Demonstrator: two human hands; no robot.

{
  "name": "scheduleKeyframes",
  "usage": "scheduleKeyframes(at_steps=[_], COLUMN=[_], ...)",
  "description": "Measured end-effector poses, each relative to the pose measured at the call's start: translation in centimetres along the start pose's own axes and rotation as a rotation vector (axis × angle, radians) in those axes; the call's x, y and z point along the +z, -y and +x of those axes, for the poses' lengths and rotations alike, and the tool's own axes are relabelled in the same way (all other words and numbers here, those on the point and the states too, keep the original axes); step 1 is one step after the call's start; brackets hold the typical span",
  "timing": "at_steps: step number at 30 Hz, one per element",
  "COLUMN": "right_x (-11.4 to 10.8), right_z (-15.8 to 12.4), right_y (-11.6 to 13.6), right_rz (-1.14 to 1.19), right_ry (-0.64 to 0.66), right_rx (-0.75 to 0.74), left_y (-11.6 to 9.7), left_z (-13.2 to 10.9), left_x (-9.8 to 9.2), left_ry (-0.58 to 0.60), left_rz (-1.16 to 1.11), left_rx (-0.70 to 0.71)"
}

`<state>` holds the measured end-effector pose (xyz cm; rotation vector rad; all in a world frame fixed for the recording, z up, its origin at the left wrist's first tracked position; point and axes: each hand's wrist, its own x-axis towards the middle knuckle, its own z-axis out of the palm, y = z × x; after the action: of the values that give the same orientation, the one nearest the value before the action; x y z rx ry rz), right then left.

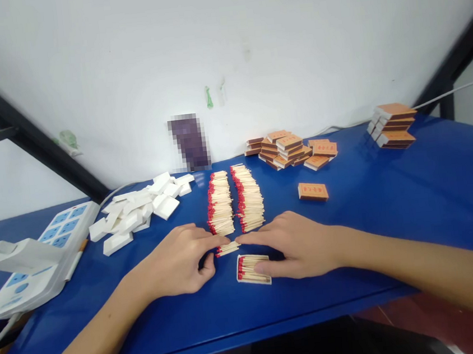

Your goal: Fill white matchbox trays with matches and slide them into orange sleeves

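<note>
A few red-headed matches point(228, 249) lie on the blue table near its front. My left hand point(180, 260) touches their upper side with its stretched index finger, its thumb held apart below. From the right, the index fingertip of my right hand point(300, 244) meets the same matches. That hand's thumb rests on matches point(246, 268) inside a white matchbox tray point(255, 282). Beyond the fingers stand two long rows of matches, a left row point(221, 204) and a right row point(250, 201), heads to the left. Neither hand grips anything.
White empty trays point(138, 207) are heaped at the left, near a power strip point(43, 265). Orange matchbox sleeves point(284, 146) pile up at the back, with a single one point(313, 191) nearer and a stack point(394, 125) far right. A pixelated dark object point(190, 142) leans on the wall.
</note>
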<state>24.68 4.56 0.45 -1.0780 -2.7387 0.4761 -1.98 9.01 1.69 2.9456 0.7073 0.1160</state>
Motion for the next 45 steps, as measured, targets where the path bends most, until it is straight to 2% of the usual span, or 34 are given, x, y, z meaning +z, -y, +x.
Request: scheduleKeyframes(at_steps=[12,20,27,36,45], right_x=[-0.06,0.04,0.04,-0.13,-0.05], right_z=[0.04,0.08,0.07,0.05,0.04], right_y=[-0.04,-0.04,-0.03,0.04,-0.16], right_rz=[0.001,0.004,0.016,0.017,0.046], right_ry=[0.015,-0.001,-0.003,0.008,0.006], right_rx=[0.003,-0.006,-0.003,0.001,-0.009], left_y=[0.04,-0.39,-0.47,-0.65,-0.45], left_z=[0.18,0.51,0.33,0.47,0.43], left_x=[0.27,0.62,0.88,0.01,0.23], left_ry=[-0.004,-0.051,-0.048,0.061,0.048], left_rz=[-0.03,-0.047,0.031,-0.016,-0.019], left_rx=[-0.013,-0.002,-0.07,-0.095,-0.088])
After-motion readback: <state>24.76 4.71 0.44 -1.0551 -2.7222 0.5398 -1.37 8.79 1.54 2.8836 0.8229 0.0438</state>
